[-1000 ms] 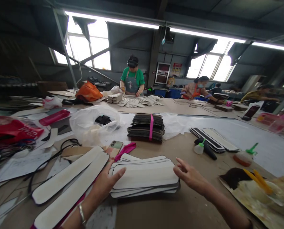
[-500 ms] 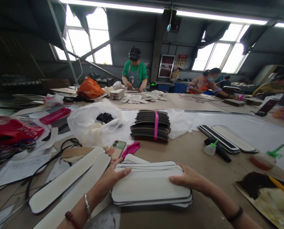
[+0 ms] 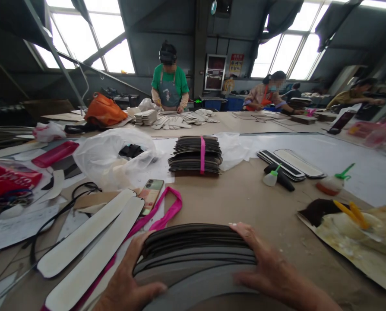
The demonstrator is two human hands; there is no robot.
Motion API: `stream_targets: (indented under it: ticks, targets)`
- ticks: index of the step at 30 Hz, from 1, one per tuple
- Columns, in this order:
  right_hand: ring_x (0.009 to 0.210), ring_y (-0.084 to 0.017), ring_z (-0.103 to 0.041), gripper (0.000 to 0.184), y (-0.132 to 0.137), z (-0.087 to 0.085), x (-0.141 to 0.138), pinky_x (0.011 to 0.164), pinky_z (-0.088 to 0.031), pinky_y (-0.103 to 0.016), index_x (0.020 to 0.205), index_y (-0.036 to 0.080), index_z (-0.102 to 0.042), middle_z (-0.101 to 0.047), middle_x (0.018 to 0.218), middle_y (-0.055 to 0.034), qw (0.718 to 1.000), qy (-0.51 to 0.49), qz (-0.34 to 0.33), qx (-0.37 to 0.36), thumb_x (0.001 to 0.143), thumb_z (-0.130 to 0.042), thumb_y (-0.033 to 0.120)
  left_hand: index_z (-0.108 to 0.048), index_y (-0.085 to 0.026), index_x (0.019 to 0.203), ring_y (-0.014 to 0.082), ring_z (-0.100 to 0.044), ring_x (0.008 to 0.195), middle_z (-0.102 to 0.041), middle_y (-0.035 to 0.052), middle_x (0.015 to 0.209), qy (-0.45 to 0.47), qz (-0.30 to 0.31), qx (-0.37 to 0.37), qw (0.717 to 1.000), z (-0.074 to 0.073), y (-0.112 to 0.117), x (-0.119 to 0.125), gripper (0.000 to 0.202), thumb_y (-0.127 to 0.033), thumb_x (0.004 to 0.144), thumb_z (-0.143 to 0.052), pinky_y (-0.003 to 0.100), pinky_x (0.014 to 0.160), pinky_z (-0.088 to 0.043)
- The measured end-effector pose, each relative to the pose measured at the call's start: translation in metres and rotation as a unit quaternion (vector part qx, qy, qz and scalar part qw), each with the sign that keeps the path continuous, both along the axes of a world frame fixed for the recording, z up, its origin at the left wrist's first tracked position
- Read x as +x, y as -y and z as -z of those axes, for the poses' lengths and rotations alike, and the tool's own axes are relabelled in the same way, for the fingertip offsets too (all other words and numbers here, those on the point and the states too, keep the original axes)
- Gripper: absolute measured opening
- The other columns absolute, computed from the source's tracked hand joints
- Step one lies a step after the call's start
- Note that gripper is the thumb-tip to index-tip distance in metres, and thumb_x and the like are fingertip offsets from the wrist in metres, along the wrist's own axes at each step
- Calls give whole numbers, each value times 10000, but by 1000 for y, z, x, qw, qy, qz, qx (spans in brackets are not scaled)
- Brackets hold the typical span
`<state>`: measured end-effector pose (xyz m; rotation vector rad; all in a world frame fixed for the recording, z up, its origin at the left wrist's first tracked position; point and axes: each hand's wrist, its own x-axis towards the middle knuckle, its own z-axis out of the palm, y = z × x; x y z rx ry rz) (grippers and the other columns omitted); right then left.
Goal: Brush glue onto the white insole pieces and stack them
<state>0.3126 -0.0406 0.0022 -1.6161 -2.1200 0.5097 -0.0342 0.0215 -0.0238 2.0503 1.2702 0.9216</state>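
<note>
Both hands grip a stack of flat, round-cornered panels (image 3: 196, 255), dark along the edges and grey on the near face, close in front of me. My left hand (image 3: 128, 276) wraps its left end, thumb on the near face. At the right end my right hand (image 3: 264, 263) has its fingers over the far side; its thumb is blurred. A loose pink strap (image 3: 172, 211) lies just beyond the stack and runs down to the left. Two long cream panels (image 3: 92, 242) rest beside my left hand.
Farther off stands a dark stack (image 3: 180, 151) tied with a pink band. A phone (image 3: 152, 192), clear plastic bag (image 3: 92, 151), small squeeze bottle (image 3: 270, 178), green-tipped bottle (image 3: 333, 185) and glue-smeared board (image 3: 371, 255) surround the work area. Co-workers (image 3: 170, 86) stand across the table.
The panels, which lay with cream faces showing, are now tipped so that dark edges and a grey face show. They are nearer to me, and more of the pink strap is uncovered.
</note>
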Motion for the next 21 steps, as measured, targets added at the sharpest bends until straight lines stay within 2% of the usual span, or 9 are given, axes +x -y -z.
stream_targets:
  ticks: [3, 6, 11, 15, 18, 21]
  targets:
    - [1234, -283, -379, 868, 0, 0, -5, 1012, -340, -447, 1336, 151, -315, -434, 1304, -160, 1000, -19, -1, 14, 582, -738, 229, -366, -224, 1258, 337, -464, 1165, -517, 131, 1248, 30, 18, -76, 996, -5, 1, 1, 876, -656, 550, -650, 502, 989, -370]
    - [1191, -260, -434, 831, 2, 6, -9, 989, -374, -421, 1321, 163, -312, -477, 1250, -146, 997, -27, 0, 65, 591, -709, 171, -354, -192, 1249, 333, -440, 1192, -511, 142, 1263, 95, 16, -144, 985, -13, 0, 8, 878, -688, 569, -603, 481, 1000, -362]
    - [1116, -247, -509, 792, 16, 15, -11, 930, -439, -370, 1309, 180, -321, -526, 1190, -125, 989, -17, 20, 149, 598, -669, 140, -318, -168, 1284, 284, -447, 1192, -520, 119, 1257, 224, -25, -212, 951, -27, 12, 31, 788, -601, 675, -569, 424, 1024, -347]
    - [1075, -221, -538, 790, 32, 10, -10, 895, -467, -309, 1314, 212, -304, -532, 1161, -99, 984, -5, 29, 178, 621, -675, 137, -373, -187, 1277, 280, -425, 1216, -525, 83, 1272, 258, -50, -228, 937, -35, 34, 38, 760, -555, 658, -615, 409, 1047, -322]
    - [1108, -226, -514, 793, 46, 7, -5, 902, -462, -297, 1343, 221, -272, -498, 1197, -107, 981, 19, 31, 189, 664, -681, 191, -356, -238, 1304, 285, -430, 1215, -526, 45, 1287, 268, -37, -222, 937, -37, 47, 36, 787, -585, 645, -612, 398, 1030, -350]
    - [1160, -241, -468, 807, 56, 8, 1, 934, -441, -325, 1374, 230, -235, -445, 1260, -118, 985, 33, 38, 163, 690, -661, 217, -341, -262, 1329, 316, -444, 1200, -526, 51, 1290, 197, -15, -186, 963, -34, 53, 32, 838, -633, 624, -601, 442, 1001, -377]
